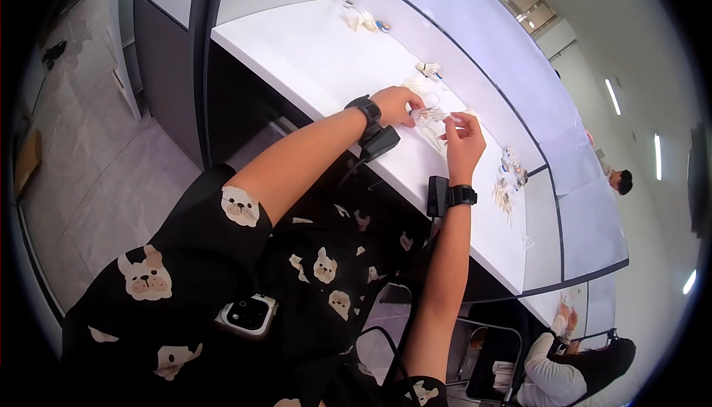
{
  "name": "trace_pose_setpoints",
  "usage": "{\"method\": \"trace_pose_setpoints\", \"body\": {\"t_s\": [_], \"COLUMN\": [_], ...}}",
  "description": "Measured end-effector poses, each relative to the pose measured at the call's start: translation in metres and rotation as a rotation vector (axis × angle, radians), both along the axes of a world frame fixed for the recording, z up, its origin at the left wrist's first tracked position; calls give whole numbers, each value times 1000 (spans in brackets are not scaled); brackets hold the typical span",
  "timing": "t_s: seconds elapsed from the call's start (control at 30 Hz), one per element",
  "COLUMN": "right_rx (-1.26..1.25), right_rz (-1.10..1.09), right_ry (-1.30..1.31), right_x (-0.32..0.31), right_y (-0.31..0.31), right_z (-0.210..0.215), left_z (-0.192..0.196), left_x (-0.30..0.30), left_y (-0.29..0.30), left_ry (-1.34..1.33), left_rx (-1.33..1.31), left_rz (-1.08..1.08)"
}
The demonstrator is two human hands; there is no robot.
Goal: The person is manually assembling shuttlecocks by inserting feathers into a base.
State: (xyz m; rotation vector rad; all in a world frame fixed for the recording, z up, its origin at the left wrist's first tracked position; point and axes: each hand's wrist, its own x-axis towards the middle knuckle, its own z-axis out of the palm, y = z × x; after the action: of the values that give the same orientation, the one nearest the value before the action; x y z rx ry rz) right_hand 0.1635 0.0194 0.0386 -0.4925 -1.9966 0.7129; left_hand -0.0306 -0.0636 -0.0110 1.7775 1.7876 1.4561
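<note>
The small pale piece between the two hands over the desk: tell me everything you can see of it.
The small pale piece looks whitish and partly clear, thin and longish, lying roughly level just above the white desk. The left hand pinches one end, the right hand meets the other with its fingertips. Similar pale bits lie on the desk under and beside it. Its material and finer parts are too small to tell.

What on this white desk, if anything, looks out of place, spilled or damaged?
Nothing stands out. Both hands, left hand and right hand, hold a small clear item over the white desk; small pale pieces lie in loose clusters, none visibly broken.
</note>
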Motion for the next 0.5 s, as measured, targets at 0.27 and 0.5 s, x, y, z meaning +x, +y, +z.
{"method": "trace_pose_setpoints", "body": {"t_s": [0.27,0.5], "right_rx": [111,74], "right_rz": [-31,1], "right_ry": [-43,-59], "right_x": [0,0], "right_y": [4,5], "right_z": [-4,-5], "left_z": [-1,-4], "left_x": [-1,-2], "left_y": [2,3], "left_ry": [-14,-34], "left_rx": [3,23], "left_rz": [-13,-15]}}
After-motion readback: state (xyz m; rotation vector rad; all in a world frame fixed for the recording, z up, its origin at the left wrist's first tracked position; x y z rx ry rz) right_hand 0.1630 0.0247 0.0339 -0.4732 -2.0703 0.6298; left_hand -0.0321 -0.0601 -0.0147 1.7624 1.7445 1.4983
